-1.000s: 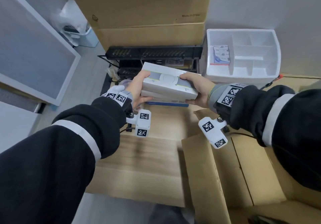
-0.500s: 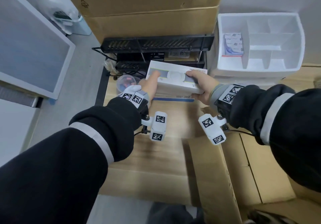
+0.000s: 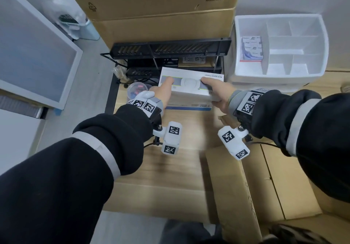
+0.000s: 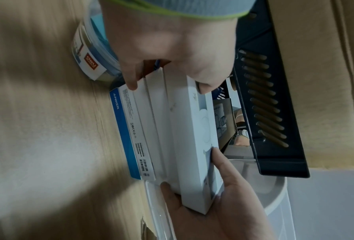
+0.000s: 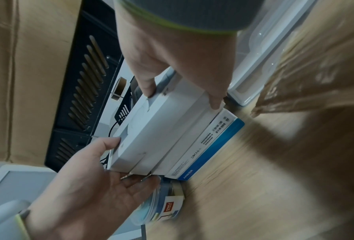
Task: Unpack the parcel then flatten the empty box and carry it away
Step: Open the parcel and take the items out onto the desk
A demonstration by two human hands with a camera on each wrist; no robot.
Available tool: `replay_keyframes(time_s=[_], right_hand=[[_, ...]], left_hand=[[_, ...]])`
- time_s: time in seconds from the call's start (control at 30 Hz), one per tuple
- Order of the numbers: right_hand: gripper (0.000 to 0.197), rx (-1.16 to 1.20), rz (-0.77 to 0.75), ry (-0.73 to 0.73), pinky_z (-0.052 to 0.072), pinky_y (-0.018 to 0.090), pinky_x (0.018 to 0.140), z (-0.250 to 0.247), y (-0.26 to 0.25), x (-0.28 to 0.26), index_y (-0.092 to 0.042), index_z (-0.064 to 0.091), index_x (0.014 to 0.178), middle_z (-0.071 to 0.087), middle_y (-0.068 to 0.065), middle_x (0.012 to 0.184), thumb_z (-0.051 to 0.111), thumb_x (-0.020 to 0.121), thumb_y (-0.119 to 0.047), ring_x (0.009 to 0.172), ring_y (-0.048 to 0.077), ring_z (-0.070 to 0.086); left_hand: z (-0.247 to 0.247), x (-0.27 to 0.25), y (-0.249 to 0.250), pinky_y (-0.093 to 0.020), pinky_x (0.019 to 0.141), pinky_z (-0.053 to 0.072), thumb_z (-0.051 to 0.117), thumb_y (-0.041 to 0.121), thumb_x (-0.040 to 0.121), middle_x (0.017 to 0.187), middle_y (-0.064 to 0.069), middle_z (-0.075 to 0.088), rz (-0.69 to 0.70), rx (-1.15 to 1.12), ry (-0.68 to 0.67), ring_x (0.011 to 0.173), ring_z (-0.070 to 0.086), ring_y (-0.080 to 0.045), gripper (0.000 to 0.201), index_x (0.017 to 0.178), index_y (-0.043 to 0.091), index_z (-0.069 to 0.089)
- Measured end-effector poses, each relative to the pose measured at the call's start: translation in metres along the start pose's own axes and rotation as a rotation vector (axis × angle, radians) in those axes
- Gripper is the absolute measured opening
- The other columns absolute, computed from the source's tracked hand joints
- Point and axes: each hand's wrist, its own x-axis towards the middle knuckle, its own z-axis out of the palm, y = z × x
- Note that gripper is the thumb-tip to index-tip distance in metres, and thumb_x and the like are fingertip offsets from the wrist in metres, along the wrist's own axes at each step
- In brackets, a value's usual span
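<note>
Smooth white carton (image 3: pixel 191 86) gripped endwise by left hand (image 3: pixel 162 94) and right hand (image 3: pixel 219 96).

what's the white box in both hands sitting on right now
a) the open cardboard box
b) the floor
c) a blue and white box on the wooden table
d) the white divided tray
c: the white box, held by the left hand and right hand, sits stacked over a blue and white box on the wooden table.

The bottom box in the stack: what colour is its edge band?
Blue, clearest in the left wrist view.
</note>
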Motion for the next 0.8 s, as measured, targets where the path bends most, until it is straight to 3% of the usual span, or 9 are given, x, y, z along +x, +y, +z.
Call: replay_keyframes(time_s=[0.13,0.2,0.27,0.4,0.47,0.53,0.57,0.63,0.8], right_hand=[[0.057,-0.058,-0.009,-0.056,0.048,0.031,0.084,-0.003,0.001,-0.01,-0.024,0.065,0.119,0.07,-0.005,0.11,0.073,0.072,-0.056,0.093,0.014,0.063],[0.07,-0.127,-0.01,-0.054,0.048,0.037,0.088,-0.005,0.003,-0.012,-0.025,0.062,0.125,0.066,-0.004,0.122,0.07,0.066,-0.062,0.106,0.017,0.06],[0.068,-0.167,0.004,-0.057,0.045,0.038,0.083,-0.007,0.005,-0.012,-0.025,0.061,0.125,0.064,-0.005,0.12,0.068,0.068,-0.062,0.108,0.02,0.059],[0.035,-0.229,0.026,-0.045,0.04,0.032,0.07,-0.013,0.009,-0.014,-0.026,0.059,0.097,0.057,-0.002,0.091,0.063,0.071,-0.049,0.079,0.019,0.052],[0.028,-0.271,0.045,-0.065,0.041,0.032,0.07,-0.015,0.012,-0.016,-0.024,0.058,0.093,0.055,0.0,0.085,0.063,0.072,-0.042,0.075,0.021,0.05],[0.024,-0.327,0.084,-0.091,0.045,0.031,0.071,-0.016,0.016,-0.015,-0.021,0.057,0.093,0.055,0.002,0.084,0.064,0.076,-0.037,0.074,0.021,0.052],[0.022,-0.363,0.101,-0.105,0.046,0.03,0.07,-0.017,0.017,-0.017,-0.019,0.057,0.093,0.056,0.003,0.083,0.064,0.079,-0.034,0.072,0.021,0.053],[0.019,-0.416,0.126,-0.13,0.048,0.029,0.069,-0.017,0.019,-0.02,-0.017,0.057,0.094,0.058,0.005,0.084,0.064,0.082,-0.03,0.07,0.02,0.055],[0.02,-0.488,0.132,-0.138,0.052,0.032,0.073,-0.016,0.023,-0.017,-0.018,0.059,0.096,0.063,0.005,0.092,0.068,0.08,-0.027,0.077,0.021,0.059]], left_hand=[[-0.007,-0.014,0.004,-0.049,0.094,0.05,0.055,0.076,0.041,0.109,-0.008,0.065,0.004,0.034,0.007,0.1,0.064,-0.031,0.091,0.113,0.02,0.063],[-0.01,-0.016,0.004,-0.05,0.093,0.051,0.053,0.076,0.042,0.105,-0.009,0.067,0.036,0.064,0.017,0.097,0.065,-0.032,0.09,0.11,0.018,0.065],[-0.011,-0.021,0.005,-0.05,0.09,0.054,0.053,0.074,0.044,0.101,-0.011,0.068,0.076,0.077,0.026,0.094,0.066,-0.033,0.087,0.105,0.013,0.065],[-0.016,-0.031,-0.002,-0.048,0.09,0.055,0.051,0.072,0.046,0.109,-0.012,0.064,0.082,0.09,0.01,0.098,0.065,-0.035,0.088,0.111,0.013,0.06],[-0.02,-0.038,-0.005,-0.049,0.088,0.057,0.052,0.07,0.049,0.1,-0.013,0.066,0.085,0.105,-0.016,0.093,0.068,-0.037,0.078,0.098,0.011,0.057],[-0.024,-0.041,-0.01,-0.053,0.086,0.059,0.055,0.061,0.055,0.084,-0.013,0.067,0.091,0.127,-0.06,0.085,0.073,-0.038,0.06,0.085,0.009,0.054],[-0.026,-0.045,-0.012,-0.055,0.086,0.058,0.056,0.056,0.059,0.08,-0.014,0.066,0.077,0.128,-0.08,0.08,0.074,-0.038,0.056,0.087,0.007,0.055],[-0.03,-0.048,-0.017,-0.058,0.085,0.057,0.057,0.047,0.063,0.078,-0.013,0.063,0.05,0.123,-0.117,0.069,0.074,-0.036,0.053,0.096,0.006,0.053],[-0.03,-0.053,-0.029,-0.056,0.081,0.057,0.055,0.037,0.064,0.077,-0.013,0.058,0.041,0.125,-0.125,0.06,0.065,-0.031,0.035,0.084,0.008,0.048]])
